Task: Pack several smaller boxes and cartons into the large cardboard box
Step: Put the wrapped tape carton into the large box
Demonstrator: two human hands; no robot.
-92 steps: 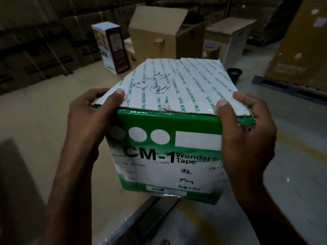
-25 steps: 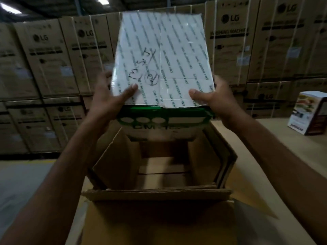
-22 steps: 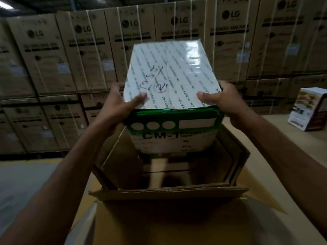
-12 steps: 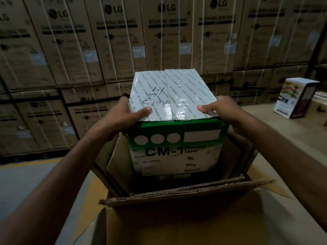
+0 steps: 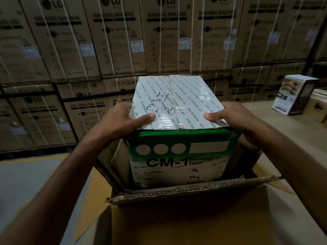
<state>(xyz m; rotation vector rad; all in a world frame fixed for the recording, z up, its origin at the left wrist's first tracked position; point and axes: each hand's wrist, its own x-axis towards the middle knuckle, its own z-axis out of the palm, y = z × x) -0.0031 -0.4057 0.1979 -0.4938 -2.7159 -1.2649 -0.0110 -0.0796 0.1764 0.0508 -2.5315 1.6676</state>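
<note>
Head view. We see the left hand [image 5: 122, 119] and the right hand [image 5: 235, 117] clamped on opposite upper edges of the green and white tape carton [image 5: 178, 137], each thumb lying flat on the taped top. The remaining fingers wrap down the carton's sides, and we cannot make them out. Both forearms reach forward from the lower corners, wrists bent slightly inward. The carton sits upright and partly inside the large cardboard box [image 5: 191, 220]; its lower part is hidden behind the box's near corrugated flap [image 5: 194, 190], so we cannot tell whether it rests on the bottom. Handwriting on the carton's top and front is hard to read. To the right, a small printed carton [image 5: 295, 96] stands well apart on a tan surface [image 5: 261, 110]. Behind, strapped washing machine cartons [image 5: 166, 34] are stacked, cut off at the frame edges.
</note>
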